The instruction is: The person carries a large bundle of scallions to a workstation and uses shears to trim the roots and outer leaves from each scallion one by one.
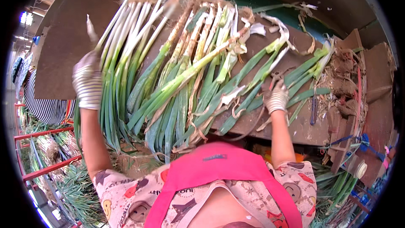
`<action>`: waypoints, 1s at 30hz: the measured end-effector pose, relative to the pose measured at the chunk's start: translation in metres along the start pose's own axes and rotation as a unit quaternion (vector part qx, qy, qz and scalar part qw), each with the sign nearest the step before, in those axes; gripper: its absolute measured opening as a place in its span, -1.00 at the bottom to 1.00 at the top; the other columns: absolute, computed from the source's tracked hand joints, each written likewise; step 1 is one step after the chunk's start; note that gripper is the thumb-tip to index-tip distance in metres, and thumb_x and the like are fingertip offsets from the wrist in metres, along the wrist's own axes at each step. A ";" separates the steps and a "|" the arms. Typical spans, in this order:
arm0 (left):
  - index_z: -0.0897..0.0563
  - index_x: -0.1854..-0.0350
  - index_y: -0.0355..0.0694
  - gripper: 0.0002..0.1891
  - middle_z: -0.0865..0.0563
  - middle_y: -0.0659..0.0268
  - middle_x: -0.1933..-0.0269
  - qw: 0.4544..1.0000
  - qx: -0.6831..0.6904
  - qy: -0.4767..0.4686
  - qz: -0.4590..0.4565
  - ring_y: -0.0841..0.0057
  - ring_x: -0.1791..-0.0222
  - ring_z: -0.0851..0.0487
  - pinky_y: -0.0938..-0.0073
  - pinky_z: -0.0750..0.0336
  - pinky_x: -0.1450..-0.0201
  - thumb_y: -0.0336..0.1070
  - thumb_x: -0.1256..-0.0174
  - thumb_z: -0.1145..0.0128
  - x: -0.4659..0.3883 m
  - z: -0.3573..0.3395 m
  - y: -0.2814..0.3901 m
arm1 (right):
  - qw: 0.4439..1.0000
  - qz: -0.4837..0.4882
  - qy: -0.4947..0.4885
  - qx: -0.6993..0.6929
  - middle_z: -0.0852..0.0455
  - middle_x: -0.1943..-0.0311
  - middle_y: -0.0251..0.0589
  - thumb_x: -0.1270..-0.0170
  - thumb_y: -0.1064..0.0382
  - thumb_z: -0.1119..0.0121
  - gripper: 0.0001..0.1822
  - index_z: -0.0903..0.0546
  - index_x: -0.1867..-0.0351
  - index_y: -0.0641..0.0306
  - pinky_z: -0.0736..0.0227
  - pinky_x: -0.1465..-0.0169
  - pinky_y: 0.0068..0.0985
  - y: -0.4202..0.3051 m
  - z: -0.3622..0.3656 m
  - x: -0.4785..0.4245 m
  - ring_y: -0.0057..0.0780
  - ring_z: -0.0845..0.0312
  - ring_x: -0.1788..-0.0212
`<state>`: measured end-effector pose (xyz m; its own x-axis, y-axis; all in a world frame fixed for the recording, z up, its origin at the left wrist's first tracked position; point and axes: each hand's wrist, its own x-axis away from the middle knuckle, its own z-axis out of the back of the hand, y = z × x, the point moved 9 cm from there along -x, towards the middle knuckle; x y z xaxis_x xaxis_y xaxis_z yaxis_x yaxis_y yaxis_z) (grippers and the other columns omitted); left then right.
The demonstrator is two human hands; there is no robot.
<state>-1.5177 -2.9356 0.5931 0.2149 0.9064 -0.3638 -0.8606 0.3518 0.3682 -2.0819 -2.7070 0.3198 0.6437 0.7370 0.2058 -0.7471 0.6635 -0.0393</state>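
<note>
My left hand (87, 79), in a striped glove blurred by motion, is closed around a long green onion (91, 28); its pale end sticks up above the fingers. Beside it lies a row of clean, white-stemmed green onions (121, 41), roots away from me. Farther right are soil-stained green onions (191, 44) with loose, dry outer skins, and one stalk (202, 63) lies slantwise over them. My right hand (277, 96), also gloved, grips a small dark metal tool (277, 76), probably an air gun, with a thin hose (259, 117) near the wrist. Fingers hide most of its handle.
Peeled leaves and trimmings (316, 58) litter the right side of the brown work table (63, 53). A wooden frame (348, 101) with cords stands at the right edge. At left, red rails (47, 133) hold more onions, near a person in a striped garment (44, 101).
</note>
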 end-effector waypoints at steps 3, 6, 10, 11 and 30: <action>-0.56 -0.24 -0.23 -0.46 -0.65 0.07 -0.20 0.977 -0.059 -0.069 -0.194 0.08 -0.17 -0.60 0.02 -0.49 -0.24 -0.23 -0.21 -0.37 0.042 -0.088 0.140 | 0.993 -0.039 0.108 0.022 -0.40 -0.33 0.12 -0.15 -0.26 -0.37 0.03 -0.21 -0.47 0.38 -0.33 -0.38 -0.07 0.015 -0.009 0.020 0.12 -0.36 -0.32; -0.55 -0.25 -0.23 -0.35 -0.68 -0.04 -0.09 0.946 -0.164 -0.265 -0.085 0.02 -0.09 -0.66 0.12 -0.54 -0.22 -0.23 -0.05 -0.49 0.099 -0.193 0.090 | 0.997 -0.074 0.035 0.000 -0.44 -0.31 0.14 -0.14 -0.25 -0.38 0.00 -0.26 -0.43 0.38 -0.33 -0.37 -0.09 0.010 0.002 0.015 0.09 -0.39 -0.32; -0.60 -0.18 -0.26 -0.39 -0.71 -0.03 0.00 0.924 -0.149 -0.352 -0.017 0.05 -0.04 -0.69 0.19 -0.56 -0.17 -0.22 -0.04 -0.50 0.112 -0.219 0.084 | 0.996 -0.051 0.040 -0.063 -0.64 -0.10 0.11 -0.10 -0.08 -0.43 -0.19 -0.44 -0.30 0.39 -0.39 -0.34 -0.22 0.023 0.007 0.008 0.01 -0.49 -0.23; -0.61 -0.15 -0.27 -0.41 -0.71 -0.03 0.00 0.932 -0.097 -0.348 -0.016 0.05 -0.03 -0.69 0.20 -0.57 -0.16 -0.21 -0.04 -0.50 0.111 -0.215 0.100 | 0.993 -0.029 0.054 -0.102 -0.67 -0.03 0.10 -0.10 -0.02 -0.44 -0.26 -0.49 -0.24 0.38 -0.44 -0.29 -0.27 0.031 0.007 0.005 -0.06 -0.52 -0.19; -0.58 0.05 -0.25 -0.52 -0.77 -0.09 0.28 0.913 -0.046 -0.403 -0.031 -0.04 0.21 -0.76 0.03 -0.62 0.10 0.03 -0.18 -0.38 0.162 -0.312 0.253 | 0.869 0.296 0.016 -0.396 -0.67 0.21 0.02 0.04 0.17 -0.50 -0.43 -0.61 -0.03 0.34 -0.51 0.00 -0.12 -0.032 0.024 0.189 0.06 -0.60 0.14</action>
<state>-1.8449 -2.7728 0.3605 0.5027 0.7762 0.3805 -0.8625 0.4205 0.2817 -1.9404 -2.5918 0.3836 0.1998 0.9740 -0.1071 -0.6089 0.0378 -0.7924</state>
